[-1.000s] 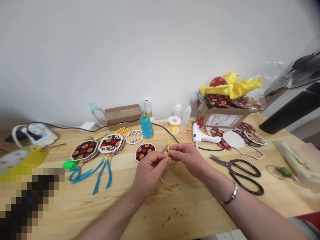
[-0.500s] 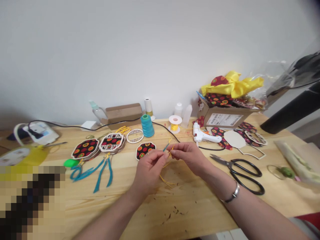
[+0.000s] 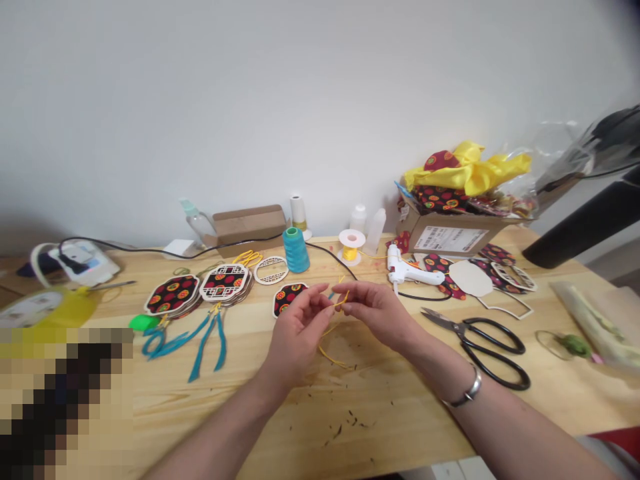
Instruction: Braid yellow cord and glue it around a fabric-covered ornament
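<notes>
Over the middle of the wooden table, my left hand (image 3: 299,331) pinches a thin yellow cord (image 3: 334,361) between thumb and fingers. Close beside it on the right, my right hand (image 3: 375,312) grips the same cord, its fingers curled together. The cord's loose part hangs below the hands toward the tabletop. A small bit of teal shows behind the fingertips. Behind my left hand lies a patterned fabric piece with a pale rim (image 3: 284,298), partly covered. The exact shape of the cord between the fingers is too small to tell.
Black-handled scissors (image 3: 463,328) lie right of my right hand, below a white glue gun (image 3: 407,270). A teal thread cone (image 3: 296,251) and yellow cord spool (image 3: 351,247) stand behind. Stacked patterned pieces (image 3: 173,295) with teal tassels lie left; a filled cardboard box (image 3: 445,235) stands back right.
My left hand's fingers have lifted and spread a little, with the thumb still at the cord. The teal bit between the hands shows less. My right hand has hardly moved.
</notes>
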`<state>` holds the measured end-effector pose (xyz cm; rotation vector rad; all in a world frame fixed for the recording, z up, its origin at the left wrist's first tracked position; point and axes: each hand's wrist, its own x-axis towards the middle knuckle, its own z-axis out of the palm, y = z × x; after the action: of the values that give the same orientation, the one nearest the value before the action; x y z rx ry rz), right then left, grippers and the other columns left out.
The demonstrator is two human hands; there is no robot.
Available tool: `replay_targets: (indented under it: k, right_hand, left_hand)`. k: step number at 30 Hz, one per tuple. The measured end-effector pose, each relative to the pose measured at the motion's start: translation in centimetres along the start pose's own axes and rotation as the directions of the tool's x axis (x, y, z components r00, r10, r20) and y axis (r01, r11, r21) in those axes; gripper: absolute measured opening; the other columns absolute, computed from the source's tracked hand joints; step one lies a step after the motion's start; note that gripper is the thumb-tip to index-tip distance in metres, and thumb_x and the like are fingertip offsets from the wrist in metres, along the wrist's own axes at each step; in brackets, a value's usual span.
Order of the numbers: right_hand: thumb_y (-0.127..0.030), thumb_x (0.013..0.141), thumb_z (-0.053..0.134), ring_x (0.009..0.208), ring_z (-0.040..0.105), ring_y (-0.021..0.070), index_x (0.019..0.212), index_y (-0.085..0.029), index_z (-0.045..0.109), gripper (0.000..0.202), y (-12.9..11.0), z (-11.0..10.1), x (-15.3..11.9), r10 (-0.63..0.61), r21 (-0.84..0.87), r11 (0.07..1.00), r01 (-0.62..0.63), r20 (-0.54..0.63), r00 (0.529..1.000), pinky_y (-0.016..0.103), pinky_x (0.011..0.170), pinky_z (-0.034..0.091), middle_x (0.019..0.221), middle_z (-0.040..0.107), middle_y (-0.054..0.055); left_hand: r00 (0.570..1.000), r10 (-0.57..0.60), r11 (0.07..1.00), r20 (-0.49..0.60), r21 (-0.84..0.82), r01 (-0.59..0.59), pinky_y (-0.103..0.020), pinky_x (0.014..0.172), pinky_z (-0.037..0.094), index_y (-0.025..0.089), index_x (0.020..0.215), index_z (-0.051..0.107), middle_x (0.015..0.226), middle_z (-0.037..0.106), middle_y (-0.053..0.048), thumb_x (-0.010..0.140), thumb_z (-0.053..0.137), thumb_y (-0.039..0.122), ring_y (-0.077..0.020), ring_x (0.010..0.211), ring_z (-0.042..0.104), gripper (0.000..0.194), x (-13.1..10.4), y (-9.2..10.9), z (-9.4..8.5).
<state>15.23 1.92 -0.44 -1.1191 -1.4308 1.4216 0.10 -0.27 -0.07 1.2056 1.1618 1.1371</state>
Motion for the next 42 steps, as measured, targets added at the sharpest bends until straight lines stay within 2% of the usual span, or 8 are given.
replay_targets:
  k: [5,7,10,15,17,25,33,42]
  right_hand:
    - [-0.011,0.069,0.058,0.063,0.054,0.0109,0.129,-0.020,0.037,0.064,0.3,0.3,-0.2,-0.078,0.048,0.996,0.076,0.041,0.996,0.027,0.063,0.043,0.067,0.056,-0.004]
    - [-0.010,0.069,0.057,0.063,0.054,0.0108,0.134,-0.020,0.030,0.070,0.5,0.3,-0.2,-0.086,0.028,0.996,0.085,0.064,0.994,0.027,0.064,0.043,0.067,0.056,-0.004]
    - [-0.009,0.070,0.056,0.061,0.053,0.0098,0.134,-0.018,0.028,0.071,0.4,0.4,-0.3,-0.093,-0.037,0.995,0.096,0.076,0.993,0.026,0.063,0.042,0.065,0.056,-0.005]
    - [-0.008,0.068,0.057,0.061,0.055,0.0106,0.134,-0.018,0.029,0.072,0.3,0.4,-0.3,-0.077,-0.075,0.994,0.081,0.054,0.996,0.026,0.064,0.043,0.065,0.059,-0.005]
    - [-0.009,0.069,0.058,0.062,0.056,0.0112,0.134,-0.017,0.029,0.072,0.4,0.3,-0.3,-0.070,-0.066,0.995,0.073,0.048,0.996,0.027,0.064,0.043,0.067,0.060,-0.003]
    - [-0.013,0.068,0.061,0.063,0.056,0.0112,0.129,-0.017,0.034,0.066,0.5,0.0,-0.1,-0.080,-0.036,0.996,0.080,0.004,0.997,0.026,0.062,0.044,0.069,0.060,-0.002]
    - [-0.015,0.068,0.063,0.061,0.056,0.0114,0.123,-0.018,0.041,0.059,0.4,-0.1,-0.1,-0.091,-0.050,0.995,0.091,-0.007,0.996,0.026,0.061,0.044,0.067,0.060,-0.003]
    - [-0.016,0.068,0.063,0.061,0.056,0.0111,0.118,-0.017,0.044,0.054,0.3,0.0,-0.1,-0.081,-0.056,0.995,0.080,-0.016,0.997,0.026,0.060,0.043,0.066,0.060,-0.003]
  left_hand:
    - [0.999,-0.025,0.998,0.034,0.052,0.023,-0.023,0.060,0.046,0.016,0.103,0.057,0.083,0.056,0.000,0.073,0.058,0.030,-0.0087,0.061,0.054,0.033,-0.1,0.1,0.0]
    - [0.997,-0.041,0.995,0.058,0.098,0.035,-0.021,0.054,0.043,0.016,0.104,0.056,0.082,0.056,-0.001,0.075,0.056,0.032,-0.0076,0.057,0.052,0.033,-0.1,-0.2,-0.1]
    - [0.995,-0.024,0.979,0.094,0.203,0.005,-0.020,0.049,0.039,0.019,0.110,0.054,0.084,0.057,-0.001,0.079,0.052,0.033,-0.0085,0.057,0.051,0.034,-0.2,-0.7,-0.4]
    - [0.977,0.166,0.893,0.135,0.400,-0.207,-0.026,0.072,0.043,0.019,0.101,0.062,0.089,0.063,-0.004,0.081,0.050,0.027,-0.0153,0.081,0.057,0.025,0.0,-0.9,-0.7]
    - [0.970,0.199,0.870,0.139,0.431,-0.240,-0.027,0.076,0.043,0.019,0.095,0.065,0.088,0.065,-0.004,0.080,0.051,0.025,-0.0157,0.083,0.057,0.021,0.1,-0.8,-0.8]
    - [0.990,0.077,0.920,0.122,0.375,-0.118,-0.026,0.069,0.044,0.022,0.085,0.071,0.079,0.067,-0.002,0.078,0.052,0.027,-0.0160,0.075,0.058,0.021,0.0,0.0,-0.6]
    - [0.997,0.008,0.945,0.072,0.324,-0.031,-0.023,0.060,0.044,0.020,0.077,0.071,0.069,0.067,0.000,0.072,0.057,0.030,-0.0145,0.066,0.057,0.018,0.2,0.4,-0.6]
    - [0.994,-0.081,0.956,0.078,0.288,0.055,-0.021,0.052,0.040,0.018,0.071,0.067,0.061,0.060,0.002,0.071,0.058,0.032,-0.0112,0.055,0.050,0.017,0.3,0.5,-0.8]
